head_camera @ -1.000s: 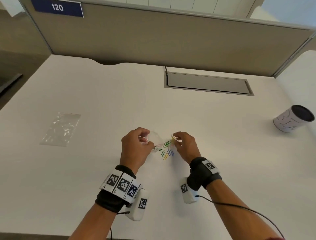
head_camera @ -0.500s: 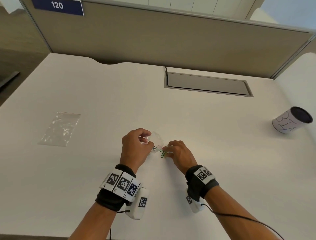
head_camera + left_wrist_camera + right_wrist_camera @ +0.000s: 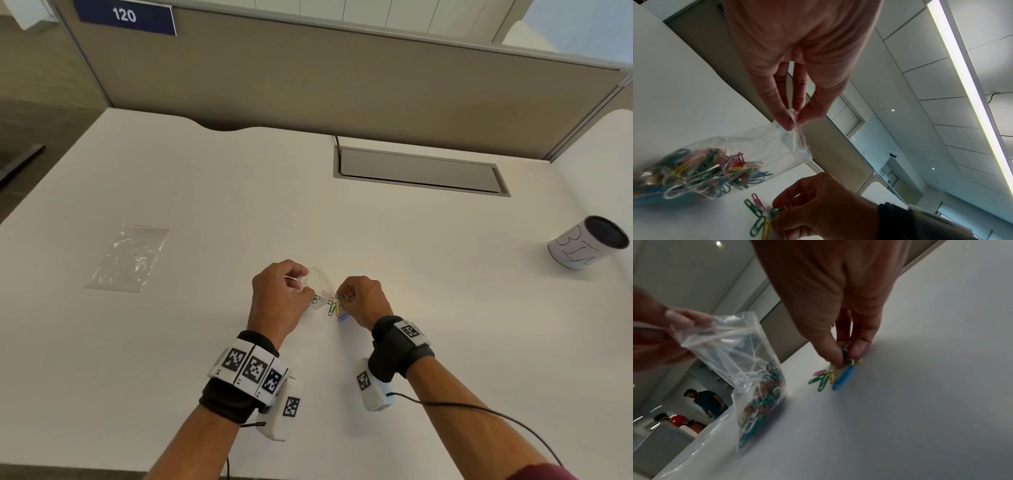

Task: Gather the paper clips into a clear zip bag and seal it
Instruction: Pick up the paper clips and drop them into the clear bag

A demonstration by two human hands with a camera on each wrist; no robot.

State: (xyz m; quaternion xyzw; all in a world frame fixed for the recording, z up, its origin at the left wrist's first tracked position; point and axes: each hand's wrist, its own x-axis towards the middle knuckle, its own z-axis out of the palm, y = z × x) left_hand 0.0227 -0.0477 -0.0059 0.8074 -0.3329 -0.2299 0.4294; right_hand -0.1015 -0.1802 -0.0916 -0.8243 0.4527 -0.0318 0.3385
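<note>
My left hand [image 3: 278, 295] pinches the red zip edge of the bag [image 3: 748, 146] between thumb and fingertips, holding its mouth up while the bottom rests on the desk [image 3: 411, 308]. My right hand [image 3: 363, 298] is closed on a few clips [image 3: 845, 356], thumb against fingertips, low at the desk just right of the bag.

Most of the clips already sit in the bag, a colourful heap at its bottom. A few loose clips [image 3: 826, 378] lie on the desk by my right fingertips: green, pink, yellow, and a larger blue one [image 3: 843, 379]. Bag not sealed.

A spare bag [image 3: 128, 258] lies flat, well off to the left. A cup [image 3: 587, 241] stands at the far right.

Risks, as I judge them:
- The mouth is pinched at one corner only. It may sag closed, and clips would bounce off the rim.
- The bag is soft; tilt it and the heap slides toward the opening.
- The right-hand pinch holds several thin clips; one could slip out in transit.
</note>
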